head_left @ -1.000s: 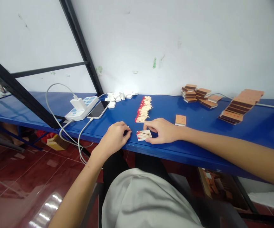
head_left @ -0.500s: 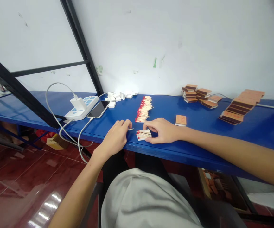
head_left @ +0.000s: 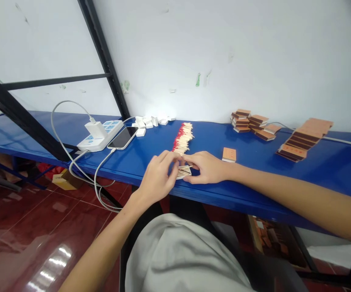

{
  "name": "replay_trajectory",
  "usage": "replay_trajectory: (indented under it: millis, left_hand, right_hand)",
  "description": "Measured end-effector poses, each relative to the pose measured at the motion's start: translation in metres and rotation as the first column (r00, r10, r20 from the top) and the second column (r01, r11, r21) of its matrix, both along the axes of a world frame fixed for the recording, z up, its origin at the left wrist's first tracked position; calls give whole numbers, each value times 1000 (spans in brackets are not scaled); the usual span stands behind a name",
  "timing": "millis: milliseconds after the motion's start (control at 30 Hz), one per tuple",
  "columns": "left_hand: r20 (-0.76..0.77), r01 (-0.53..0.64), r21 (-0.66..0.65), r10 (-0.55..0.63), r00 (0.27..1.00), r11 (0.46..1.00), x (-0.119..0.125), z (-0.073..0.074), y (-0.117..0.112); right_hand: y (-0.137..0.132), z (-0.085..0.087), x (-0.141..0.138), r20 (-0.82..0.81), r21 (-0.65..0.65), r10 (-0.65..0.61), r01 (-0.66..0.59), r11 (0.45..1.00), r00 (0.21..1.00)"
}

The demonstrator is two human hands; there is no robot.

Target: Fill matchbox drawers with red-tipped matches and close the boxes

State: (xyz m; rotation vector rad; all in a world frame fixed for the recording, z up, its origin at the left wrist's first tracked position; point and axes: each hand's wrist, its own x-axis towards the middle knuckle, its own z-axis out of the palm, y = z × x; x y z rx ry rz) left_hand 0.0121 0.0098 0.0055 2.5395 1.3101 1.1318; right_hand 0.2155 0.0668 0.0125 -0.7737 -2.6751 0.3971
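Note:
A small white matchbox tray [head_left: 184,173] holding several matches sits near the front edge of the blue table. My right hand [head_left: 208,167] grips the tray's right end between thumb and fingers. Over the tray's left part, my left hand [head_left: 160,175] is closed in a pinch on a match [head_left: 189,166], whose pale end shows to the right of its fingertips; the match head is hidden. Just behind both hands lies a long pile of red-headed matches [head_left: 184,138]. One closed orange matchbox [head_left: 229,154] rests to the right, behind my right forearm.
Orange matchboxes [head_left: 240,120] lie heaped at the back right, near a leaning row of matchboxes [head_left: 306,140]. White trays [head_left: 147,121] are scattered by the wall. A phone [head_left: 123,138], charging cables and a power strip [head_left: 100,140] occupy the left, beside a black metal post [head_left: 106,61].
My left hand has moved right, from beside the tray to over it, carrying the match. My right hand stays at the tray. The view has shifted slightly.

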Motion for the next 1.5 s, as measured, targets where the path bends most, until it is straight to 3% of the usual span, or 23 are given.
replay_trajectory:
  millis: [100, 200, 300, 367, 533, 633, 1100, 1367, 1500]
  left_hand:
    - [18, -133, 60, 132, 991, 989, -11, 3, 2]
    - [62, -171, 27, 169, 984, 985, -22, 3, 8]
    - [150, -119, -66, 128, 980, 991, -29, -3, 15]
    - [132, -50, -76, 59, 990, 996, -31, -6, 18]
    - [-196, 73, -49, -81, 977, 996, -31, -5, 16]
    - [-260, 63, -67, -78, 963, 996, -29, -2, 14]
    - [-297, -2, -108, -31, 954, 994, -26, -1, 16]
    - [-338, 88, -65, -104, 935, 994, -29, -1, 12]
    - [-249, -5, -37, -4, 968, 999, -28, -6, 13]
  right_hand:
    - [-1, 1, 0, 18, -13, -19, 19, 1000, 1000]
    - [-1, 3, 0, 14, -29, -14, 15, 999, 1000]
    - [-1, 2, 1, -7, -43, -8, 8, 999, 1000]
    - [-1, 1, 2, -27, -49, 4, -5, 999, 1000]
    - [3, -3, 4, -89, -44, 33, -37, 998, 996]
    - [5, -5, 4, -100, -40, 13, -17, 999, 995]
    - [3, -1, 1, -21, -26, 9, -10, 1000, 1000]
    - [-1, 3, 1, -11, -20, 47, -47, 999, 999]
    - [0, 1, -1, -62, -50, -71, 68, 996, 996]
